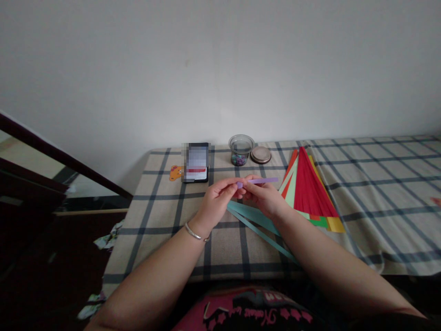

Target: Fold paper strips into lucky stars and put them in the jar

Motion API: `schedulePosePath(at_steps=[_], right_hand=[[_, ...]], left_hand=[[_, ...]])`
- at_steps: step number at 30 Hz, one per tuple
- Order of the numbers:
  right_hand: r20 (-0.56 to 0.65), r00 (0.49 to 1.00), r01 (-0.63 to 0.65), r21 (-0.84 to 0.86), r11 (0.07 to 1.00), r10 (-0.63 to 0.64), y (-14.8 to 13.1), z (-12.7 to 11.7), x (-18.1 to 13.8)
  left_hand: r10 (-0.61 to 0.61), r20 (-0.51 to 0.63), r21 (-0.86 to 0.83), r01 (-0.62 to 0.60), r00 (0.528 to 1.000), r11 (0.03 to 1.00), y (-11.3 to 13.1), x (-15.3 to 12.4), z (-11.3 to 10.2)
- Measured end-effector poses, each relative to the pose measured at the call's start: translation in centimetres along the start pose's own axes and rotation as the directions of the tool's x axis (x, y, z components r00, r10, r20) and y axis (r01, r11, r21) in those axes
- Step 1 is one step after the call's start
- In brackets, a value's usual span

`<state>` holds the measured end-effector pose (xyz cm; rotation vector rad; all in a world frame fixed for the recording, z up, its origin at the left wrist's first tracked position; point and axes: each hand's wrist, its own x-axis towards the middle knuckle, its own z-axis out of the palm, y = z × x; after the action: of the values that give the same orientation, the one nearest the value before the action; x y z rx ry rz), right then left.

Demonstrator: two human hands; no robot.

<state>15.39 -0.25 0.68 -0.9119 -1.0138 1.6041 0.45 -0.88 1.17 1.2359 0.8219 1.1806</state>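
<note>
A thin purple paper strip (pixel 263 180) is pinched between both hands above the table. My left hand (pixel 221 195) grips its folded left end with thumb and fingertips, and a silver bangle (pixel 193 231) circles that wrist. My right hand (pixel 263 193) closes on the strip just beside it, and the strip's free end sticks out to the right past the knuckles. Under my hands and right forearm lie light blue paper strips (pixel 253 215), partly hidden by the arm. The fold between the fingertips is too small to make out fully.
Fanned red paper strips (pixel 308 193) lie right, over orange, green and yellow ones. Behind my hands stand a clear plastic cup (pixel 241 149) with small coloured pieces in it and a round lid (pixel 261 154). A phone (pixel 197 163) rests left on the checked tablecloth (pixel 155 211), against an orange bear figure (pixel 175 173).
</note>
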Motion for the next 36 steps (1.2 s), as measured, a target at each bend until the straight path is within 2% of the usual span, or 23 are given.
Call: schedulePosePath(at_steps=[16, 24, 27, 32, 36], right_hand=[[0.029, 1.000, -0.009, 0.051, 0.999, 0.008, 0.2, 0.0, 0.0], [0.149, 0.985, 0.090, -0.032, 0.995, -0.085, -0.2, 0.4, -0.1], [0.173, 0.981, 0.093, -0.059, 0.994, -0.082, -0.3, 0.3, -0.1], [0.122, 0.990, 0.087, -0.075, 0.993, -0.077, 0.1, 0.0, 0.2], [0.039, 0.996, 0.084, -0.078, 0.993, -0.081, 0.2, -0.1, 0.3]], left_hand=[[-0.019, 0.099, -0.045, 0.024, 0.995, 0.999, -0.8, 0.2, -0.4], [0.056, 0.135, 0.139, -0.075, 0.989, 0.987, -0.2, 0.1, -0.3], [0.087, 0.139, 0.188, -0.112, 0.987, 0.976, 0.0, 0.1, -0.3], [0.156, 0.108, 0.283, -0.181, 0.982, 0.942, 0.2, -0.1, -0.3], [0.180, 0.094, 0.289, -0.199, 0.979, 0.936, 0.3, -0.3, -0.2]])
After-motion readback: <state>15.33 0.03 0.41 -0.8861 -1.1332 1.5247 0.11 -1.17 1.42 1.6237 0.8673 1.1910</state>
